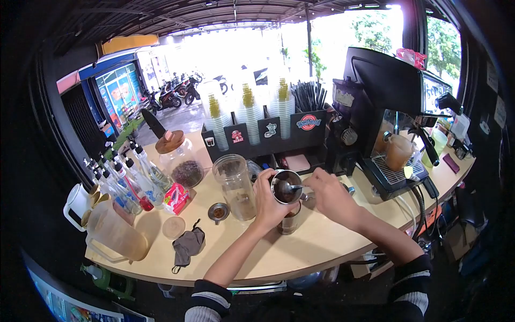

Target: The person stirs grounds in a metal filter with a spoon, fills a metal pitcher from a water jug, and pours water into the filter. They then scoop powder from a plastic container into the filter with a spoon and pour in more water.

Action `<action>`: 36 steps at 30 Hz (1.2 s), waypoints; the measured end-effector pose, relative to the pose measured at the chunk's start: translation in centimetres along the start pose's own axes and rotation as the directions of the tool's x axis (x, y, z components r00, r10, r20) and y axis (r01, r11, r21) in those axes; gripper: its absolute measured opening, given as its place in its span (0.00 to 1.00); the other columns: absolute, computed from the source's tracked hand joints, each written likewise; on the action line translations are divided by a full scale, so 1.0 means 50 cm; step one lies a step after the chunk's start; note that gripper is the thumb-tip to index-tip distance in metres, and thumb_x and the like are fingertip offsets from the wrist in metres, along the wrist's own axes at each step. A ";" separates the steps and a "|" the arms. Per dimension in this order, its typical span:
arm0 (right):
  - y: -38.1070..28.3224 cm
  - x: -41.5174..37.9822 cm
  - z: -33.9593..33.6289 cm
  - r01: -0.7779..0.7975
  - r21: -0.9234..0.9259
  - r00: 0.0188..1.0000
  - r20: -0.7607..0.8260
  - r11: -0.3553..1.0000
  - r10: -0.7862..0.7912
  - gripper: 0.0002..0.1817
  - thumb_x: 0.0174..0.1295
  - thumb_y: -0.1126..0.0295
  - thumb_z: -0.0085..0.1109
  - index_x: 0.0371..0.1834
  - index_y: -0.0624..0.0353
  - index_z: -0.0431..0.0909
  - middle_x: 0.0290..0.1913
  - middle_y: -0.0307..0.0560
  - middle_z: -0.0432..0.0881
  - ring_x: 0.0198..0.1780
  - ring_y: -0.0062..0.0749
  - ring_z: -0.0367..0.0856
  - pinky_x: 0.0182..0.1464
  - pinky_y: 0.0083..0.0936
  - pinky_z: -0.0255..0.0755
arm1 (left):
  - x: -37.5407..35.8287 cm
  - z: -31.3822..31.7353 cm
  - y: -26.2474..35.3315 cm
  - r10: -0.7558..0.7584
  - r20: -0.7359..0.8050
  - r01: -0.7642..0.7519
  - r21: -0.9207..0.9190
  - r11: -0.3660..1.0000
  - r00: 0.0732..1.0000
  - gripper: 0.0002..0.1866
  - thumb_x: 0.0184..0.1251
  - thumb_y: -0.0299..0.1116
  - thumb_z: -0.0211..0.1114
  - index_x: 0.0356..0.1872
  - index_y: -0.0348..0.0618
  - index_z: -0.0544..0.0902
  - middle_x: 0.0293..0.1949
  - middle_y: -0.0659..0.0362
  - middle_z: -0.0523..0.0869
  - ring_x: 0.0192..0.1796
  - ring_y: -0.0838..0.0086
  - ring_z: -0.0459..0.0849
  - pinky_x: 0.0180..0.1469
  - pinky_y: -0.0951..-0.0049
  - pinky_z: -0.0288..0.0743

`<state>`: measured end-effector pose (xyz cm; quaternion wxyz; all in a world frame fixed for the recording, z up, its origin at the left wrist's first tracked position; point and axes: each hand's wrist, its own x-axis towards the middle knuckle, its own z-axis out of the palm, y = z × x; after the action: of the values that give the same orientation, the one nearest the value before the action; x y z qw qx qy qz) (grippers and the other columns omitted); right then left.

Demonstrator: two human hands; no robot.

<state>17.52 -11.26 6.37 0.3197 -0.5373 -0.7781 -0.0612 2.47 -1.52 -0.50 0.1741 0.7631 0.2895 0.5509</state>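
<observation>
My left hand (pixel 267 202) is wrapped round a metal cup (pixel 278 197), which is tilted so its dark contents show. My right hand (pixel 328 194) pinches the handle of a spoon (pixel 295 188) whose end is inside the cup. Below the cup stands a glass (pixel 288 222) with something brown in it, partly covered by my left hand and the cup. Just left of my left hand is a tall clear jar (pixel 236 188). A small metal strainer (pixel 218 213) with brown matter in it lies further left.
A dark grey cloth (pixel 189 248), a round lid (pixel 173 228), a plastic pitcher (pixel 114 232) and syrup bottles (pixel 131 180) occupy the left. Behind are a black organizer (pixel 257 137) with stacked cups and a jar of beans (pixel 184 167). An espresso machine (pixel 394 96) stands right.
</observation>
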 end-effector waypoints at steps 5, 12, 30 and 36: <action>-0.003 0.001 -0.007 0.075 -0.072 0.997 0.022 0.995 -0.074 0.15 0.46 0.83 0.52 0.40 0.62 0.76 0.36 0.52 0.73 0.40 0.48 0.75 0.41 0.42 0.69 | 0.003 -0.001 -0.003 0.016 -0.002 -0.016 -0.007 1.000 1.000 0.46 0.28 0.33 0.81 0.55 0.43 0.63 0.54 0.51 0.69 0.57 0.53 0.68 0.59 0.55 0.59; 0.000 0.005 -0.006 0.075 -0.097 0.997 0.006 0.992 -0.075 0.14 0.48 0.83 0.53 0.39 0.60 0.77 0.38 0.49 0.73 0.42 0.43 0.74 0.44 0.37 0.63 | 0.005 -0.005 0.003 0.024 0.026 -0.023 -0.031 0.999 0.999 0.47 0.29 0.32 0.81 0.56 0.43 0.62 0.54 0.50 0.68 0.58 0.52 0.67 0.62 0.55 0.56; -0.009 0.002 0.006 0.110 -0.207 0.993 -0.020 0.972 -0.117 0.14 0.46 0.82 0.55 0.38 0.61 0.76 0.36 0.47 0.72 0.41 0.40 0.73 0.42 0.35 0.62 | 0.009 -0.038 0.004 0.006 0.216 0.023 -0.128 0.991 0.976 0.44 0.33 0.31 0.77 0.60 0.50 0.67 0.56 0.59 0.77 0.61 0.63 0.72 0.71 0.55 0.46; -0.002 0.003 0.015 0.150 -0.262 0.986 -0.024 0.953 -0.162 0.13 0.45 0.79 0.55 0.38 0.60 0.74 0.35 0.46 0.72 0.41 0.38 0.74 0.42 0.34 0.62 | 0.007 -0.044 0.000 0.031 0.265 0.002 -0.123 0.992 0.964 0.45 0.35 0.32 0.77 0.62 0.52 0.65 0.59 0.60 0.76 0.64 0.65 0.71 0.73 0.52 0.39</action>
<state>17.08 -10.84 5.88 0.2586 -0.5096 -0.7960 -0.1997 0.49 -1.39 0.50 0.2536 0.8203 0.2237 0.4612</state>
